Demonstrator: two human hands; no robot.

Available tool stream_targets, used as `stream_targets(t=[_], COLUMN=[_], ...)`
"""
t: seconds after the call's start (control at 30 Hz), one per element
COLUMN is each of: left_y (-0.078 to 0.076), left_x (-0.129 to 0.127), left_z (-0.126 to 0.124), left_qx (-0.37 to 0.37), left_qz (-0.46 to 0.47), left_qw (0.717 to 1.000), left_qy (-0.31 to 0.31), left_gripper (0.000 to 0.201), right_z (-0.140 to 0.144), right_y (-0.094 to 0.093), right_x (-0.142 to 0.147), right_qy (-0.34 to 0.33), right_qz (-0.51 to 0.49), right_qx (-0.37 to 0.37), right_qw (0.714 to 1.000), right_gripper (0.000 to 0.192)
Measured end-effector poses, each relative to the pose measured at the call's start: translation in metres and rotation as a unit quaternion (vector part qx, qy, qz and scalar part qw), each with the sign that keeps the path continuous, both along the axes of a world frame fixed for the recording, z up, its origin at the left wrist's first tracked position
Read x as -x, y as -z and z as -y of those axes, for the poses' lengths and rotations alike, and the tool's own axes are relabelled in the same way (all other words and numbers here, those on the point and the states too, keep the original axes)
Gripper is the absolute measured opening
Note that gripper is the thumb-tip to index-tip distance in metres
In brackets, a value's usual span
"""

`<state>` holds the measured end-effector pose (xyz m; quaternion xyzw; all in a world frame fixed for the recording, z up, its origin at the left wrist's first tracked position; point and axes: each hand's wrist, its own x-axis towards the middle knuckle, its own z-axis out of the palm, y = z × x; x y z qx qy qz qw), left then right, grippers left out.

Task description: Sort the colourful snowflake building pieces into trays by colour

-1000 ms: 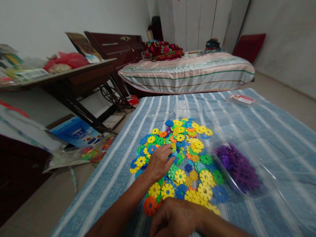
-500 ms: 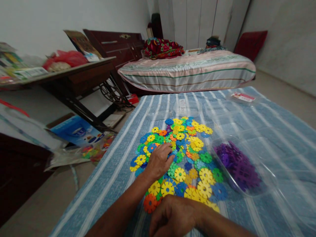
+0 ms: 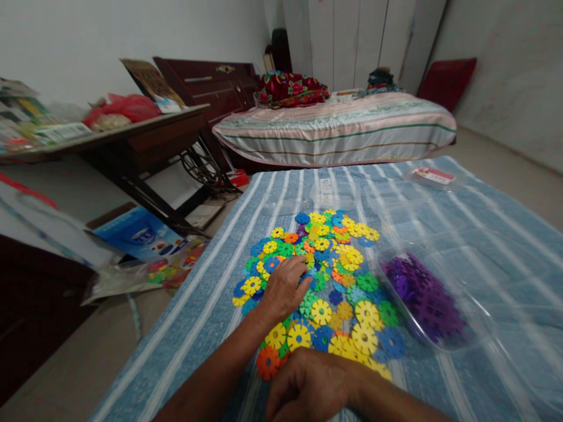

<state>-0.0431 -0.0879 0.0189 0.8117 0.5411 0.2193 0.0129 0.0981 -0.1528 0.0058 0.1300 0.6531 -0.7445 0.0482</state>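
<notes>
A spread of flower-shaped plastic discs (image 3: 321,312) in yellow, green, blue and orange lies on the blue striped cloth. My left hand (image 3: 285,287) rests on the middle of them, palm down, thumb apart from the fingers; nothing shows in its grasp. Nearer to me, at the front edge of the discs, my right hand (image 3: 310,384) is curled with its fingertips turned under and hidden. Whether it holds anything I cannot make out. An orange disc (image 3: 268,363) lies just left of it. To the right, a clear plastic box (image 3: 477,337) contains purple discs (image 3: 422,299).
Clear plastic containers (image 3: 332,193) stand beyond the discs, and a box with a red label (image 3: 434,174) is at the far right. A cluttered sewing table (image 3: 145,132) stands left; a bed (image 3: 334,135) lies behind. A blue carton (image 3: 143,234) is on the floor.
The view has shifted very slightly. Both hands and the discs stay where they were.
</notes>
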Motion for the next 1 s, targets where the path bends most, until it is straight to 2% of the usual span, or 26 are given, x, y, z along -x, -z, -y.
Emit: stream_targets(t=[0.23,0.47,0.6,0.67,0.73,0.83,0.93,1.0], left_y=[0.0,-0.004,-0.007,-0.01,-0.013,-0.018,-0.021,-0.022], left_x=[-0.003,-0.012,-0.015,-0.013,-0.006,0.016,0.041,0.052], left_z=[0.003,0.016,0.02,0.016,0.007,-0.01,-0.02,-0.02], left_qx=[-0.017,-0.039,-0.029,-0.032,-0.051,-0.066,-0.018,0.029], left_qz=[-0.026,-0.016,0.013,0.036,0.048,0.042,0.003,-0.037], left_qw=[1.0,0.998,0.995,0.995,0.997,0.994,0.983,0.971], left_qy=[0.006,0.05,0.09,0.084,0.039,-0.074,-0.182,-0.232], left_gripper=[0.009,0.008,0.01,0.012,0.015,0.015,0.017,0.027], right_z=[0.001,0.001,0.001,0.001,0.001,0.001,0.002,0.002], right_y=[0.006,0.004,0.007,0.007,0.007,0.008,0.012,0.014], right_x=[0.0,-0.001,-0.001,-0.001,0.0,0.001,0.001,0.0], right_qy=[0.001,-0.003,0.001,0.001,0.005,0.007,0.013,0.016], right_qz=[-0.007,-0.017,-0.021,-0.017,-0.024,-0.033,-0.039,-0.05], right_qx=[-0.004,-0.008,0.0,-0.006,-0.012,-0.008,0.009,0.02], right_qw=[1.0,1.0,1.0,1.0,1.0,0.999,0.999,0.998], right_gripper=[0.042,0.039,0.039,0.038,0.037,0.036,0.037,0.037])
